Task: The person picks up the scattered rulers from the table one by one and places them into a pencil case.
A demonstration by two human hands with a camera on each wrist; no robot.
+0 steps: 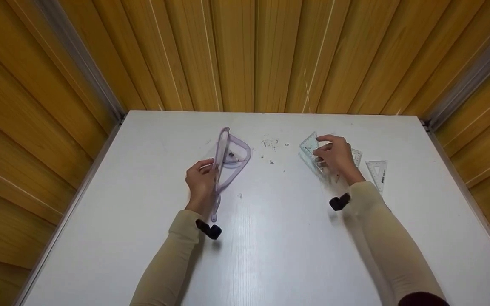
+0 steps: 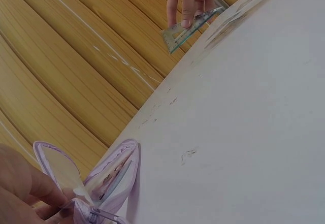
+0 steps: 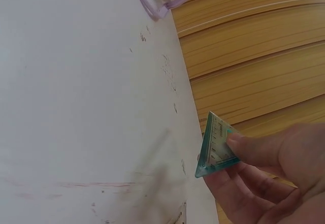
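Note:
In the head view my left hand (image 1: 200, 183) grips a clear zip pouch with lilac edging (image 1: 248, 154) by its side, above the white table. The left wrist view shows the pouch (image 2: 133, 155) spread apart at its mouth, with a slim greyish item inside. My right hand (image 1: 337, 156) pinches a clear, teal-edged triangular set square (image 1: 308, 146) between thumb and fingers. Up close in the right wrist view, printed scale marks show on that set square (image 3: 217, 145). Partly behind the right hand, another clear piece with scale marks (image 1: 357, 156) is visible.
A clear triangular set square (image 1: 377, 172) lies on the white table (image 1: 262, 246), right of the right hand. Dark smudges and specks (image 1: 270, 142) mark the tabletop between the hands. Wood-look panel walls (image 1: 253, 55) stand behind the table and at both sides.

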